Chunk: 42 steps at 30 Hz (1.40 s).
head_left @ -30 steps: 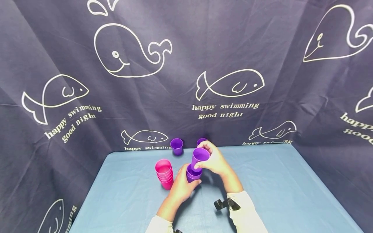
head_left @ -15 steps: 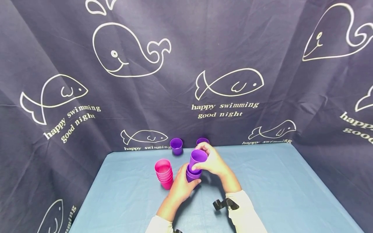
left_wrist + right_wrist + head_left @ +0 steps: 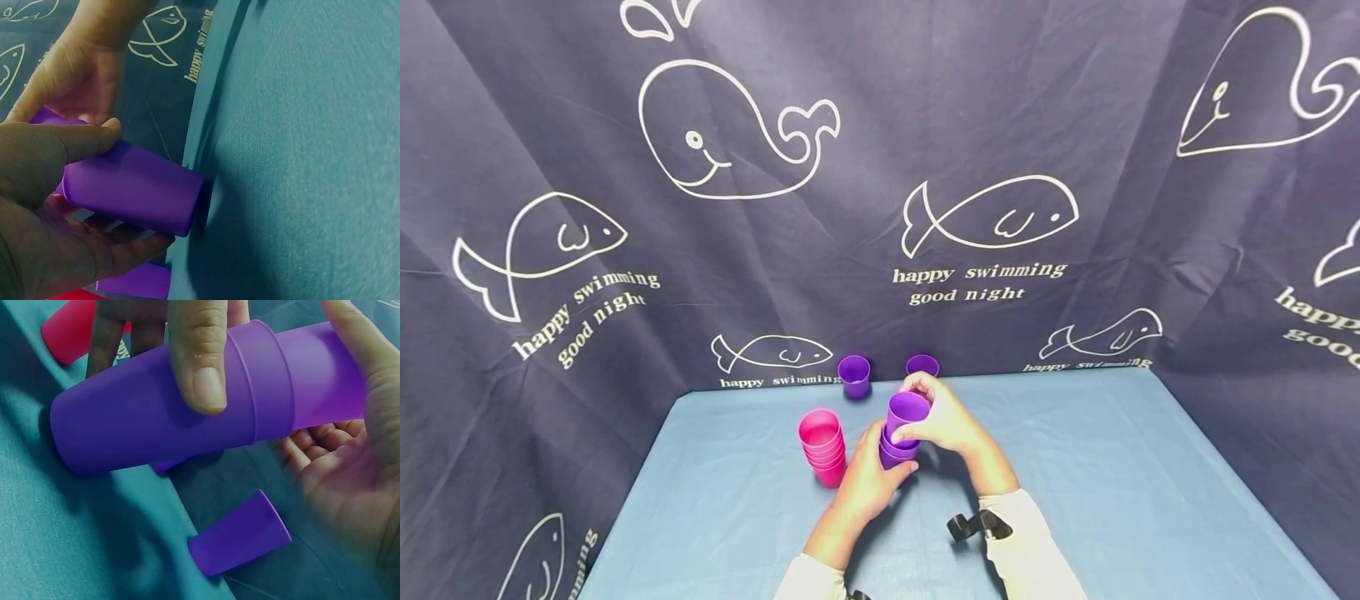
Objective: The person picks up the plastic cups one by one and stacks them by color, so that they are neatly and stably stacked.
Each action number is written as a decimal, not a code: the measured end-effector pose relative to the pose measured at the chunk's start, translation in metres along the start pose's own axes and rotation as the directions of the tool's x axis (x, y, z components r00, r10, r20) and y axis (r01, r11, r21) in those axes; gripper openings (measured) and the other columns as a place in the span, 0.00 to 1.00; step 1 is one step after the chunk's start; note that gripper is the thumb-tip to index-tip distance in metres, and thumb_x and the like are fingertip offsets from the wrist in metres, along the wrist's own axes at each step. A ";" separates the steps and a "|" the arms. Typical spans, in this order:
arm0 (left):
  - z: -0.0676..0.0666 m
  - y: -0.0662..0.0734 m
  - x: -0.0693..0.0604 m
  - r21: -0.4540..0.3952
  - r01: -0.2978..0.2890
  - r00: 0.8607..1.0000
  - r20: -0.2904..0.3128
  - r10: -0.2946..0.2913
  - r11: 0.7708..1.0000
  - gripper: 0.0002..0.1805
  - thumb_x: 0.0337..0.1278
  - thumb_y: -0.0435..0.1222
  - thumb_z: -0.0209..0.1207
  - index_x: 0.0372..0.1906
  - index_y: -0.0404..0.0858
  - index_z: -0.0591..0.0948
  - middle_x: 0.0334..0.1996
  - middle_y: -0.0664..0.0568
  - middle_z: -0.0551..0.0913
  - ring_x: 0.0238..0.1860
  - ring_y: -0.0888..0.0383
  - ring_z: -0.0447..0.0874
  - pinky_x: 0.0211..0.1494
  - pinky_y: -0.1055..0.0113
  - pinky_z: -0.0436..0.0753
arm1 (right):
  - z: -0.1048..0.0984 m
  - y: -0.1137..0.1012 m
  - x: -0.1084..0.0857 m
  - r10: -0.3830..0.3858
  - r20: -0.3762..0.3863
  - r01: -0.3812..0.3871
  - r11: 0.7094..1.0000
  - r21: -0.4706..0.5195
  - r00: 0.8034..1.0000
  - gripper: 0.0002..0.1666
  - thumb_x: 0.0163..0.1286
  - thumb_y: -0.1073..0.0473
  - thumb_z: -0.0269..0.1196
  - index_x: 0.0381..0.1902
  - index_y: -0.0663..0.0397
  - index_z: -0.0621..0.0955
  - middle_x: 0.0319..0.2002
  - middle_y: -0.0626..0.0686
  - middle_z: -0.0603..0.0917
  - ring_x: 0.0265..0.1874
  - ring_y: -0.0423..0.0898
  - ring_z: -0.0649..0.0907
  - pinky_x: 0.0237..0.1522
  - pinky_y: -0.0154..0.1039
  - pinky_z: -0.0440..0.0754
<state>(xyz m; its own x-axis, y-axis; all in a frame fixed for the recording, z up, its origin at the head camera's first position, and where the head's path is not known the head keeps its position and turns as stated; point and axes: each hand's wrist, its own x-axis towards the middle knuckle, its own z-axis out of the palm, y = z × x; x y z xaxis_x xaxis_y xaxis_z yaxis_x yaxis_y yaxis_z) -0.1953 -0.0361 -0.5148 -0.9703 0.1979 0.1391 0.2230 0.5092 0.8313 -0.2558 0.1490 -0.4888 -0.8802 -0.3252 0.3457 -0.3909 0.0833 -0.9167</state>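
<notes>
Apparently had the pink stack (image 3: pixel 822 447) finished at left, held the purple stack (image 3: pixel 896 457) mid-bench (image 3: pixel 1150 492) in the left hand (image 3: pixel 867 477), pinched the top cup (image 3: pixel 907 411) partway into it with the right hand (image 3: pixel 949 419), and seemingly had two far cups (image 3: pixel 854 377) yet to add.

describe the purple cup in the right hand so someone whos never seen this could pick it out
At the blue table, right of the pink stack, the left hand holds a purple stack. Above it, the right hand grips the cup, lower end inside the stack. Unlike the two purple cups at the back, it is hand-held and partly nested.
</notes>
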 end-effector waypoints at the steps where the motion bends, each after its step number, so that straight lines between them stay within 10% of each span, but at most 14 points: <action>1: 0.000 0.000 0.000 0.000 0.002 1.000 0.000 -0.002 1.000 0.38 0.56 0.40 0.76 0.71 0.41 0.73 0.63 0.43 0.80 0.62 0.48 0.81 0.70 0.44 0.79 | 0.000 0.001 0.000 0.004 0.004 -0.004 1.000 -0.001 1.000 0.37 0.42 0.68 0.85 0.48 0.62 0.77 0.44 0.54 0.83 0.41 0.39 0.84 0.45 0.34 0.84; 42: 0.002 -0.001 0.000 -0.003 0.018 0.999 -0.028 -0.018 1.000 0.40 0.53 0.40 0.78 0.67 0.38 0.70 0.57 0.43 0.84 0.59 0.48 0.85 0.67 0.48 0.82 | 0.005 0.015 -0.001 0.098 0.201 -0.091 0.995 -0.044 0.975 0.40 0.42 0.67 0.87 0.49 0.60 0.76 0.44 0.56 0.85 0.43 0.42 0.87 0.48 0.35 0.86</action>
<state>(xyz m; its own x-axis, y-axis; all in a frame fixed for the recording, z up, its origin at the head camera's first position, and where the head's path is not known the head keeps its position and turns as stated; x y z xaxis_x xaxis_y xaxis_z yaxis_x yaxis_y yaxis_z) -0.1956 -0.0351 -0.5161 -0.9763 0.1655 0.1392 0.2056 0.5100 0.8353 -0.2594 0.1458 -0.5039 -0.8420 -0.4981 0.2072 -0.3211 0.1540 -0.9344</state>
